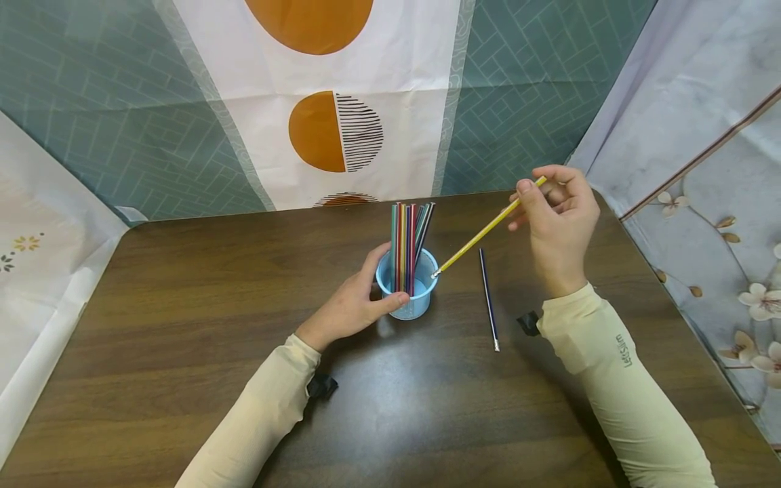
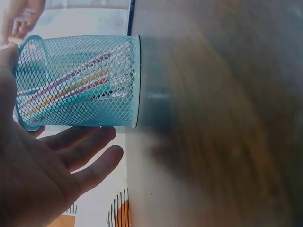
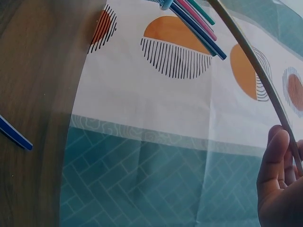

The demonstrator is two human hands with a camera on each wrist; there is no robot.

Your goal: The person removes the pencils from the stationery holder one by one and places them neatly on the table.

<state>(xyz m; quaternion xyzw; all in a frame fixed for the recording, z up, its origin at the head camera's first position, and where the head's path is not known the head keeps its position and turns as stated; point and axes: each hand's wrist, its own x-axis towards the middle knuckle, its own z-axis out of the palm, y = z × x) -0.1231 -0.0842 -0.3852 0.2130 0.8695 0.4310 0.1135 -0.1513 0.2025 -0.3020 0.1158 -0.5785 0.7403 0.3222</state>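
Note:
A light blue mesh pencil cup point(image 1: 410, 311) stands upright on the table with several coloured pencils point(image 1: 403, 237) leaning in it. My left hand point(image 1: 350, 306) holds the cup from the left, thumb at the near rim and fingers round the far side. Up to the right, my right hand point(image 1: 564, 220) pinches a yellow pencil point(image 1: 488, 228) near its upper end. That pencil slants down to the left, its silver-tipped lower end overlapping the cup's right rim in the head view. A dark blue pencil point(image 1: 489, 301) lies on the table between cup and right forearm.
The brown wooden table point(image 1: 201, 325) ends at the back against a hanging cloth point(image 1: 403, 135) with orange circles and green panels. Pale floral cloth point(image 1: 720, 203) hangs along the right side, and white cloth point(image 1: 55, 291) along the left.

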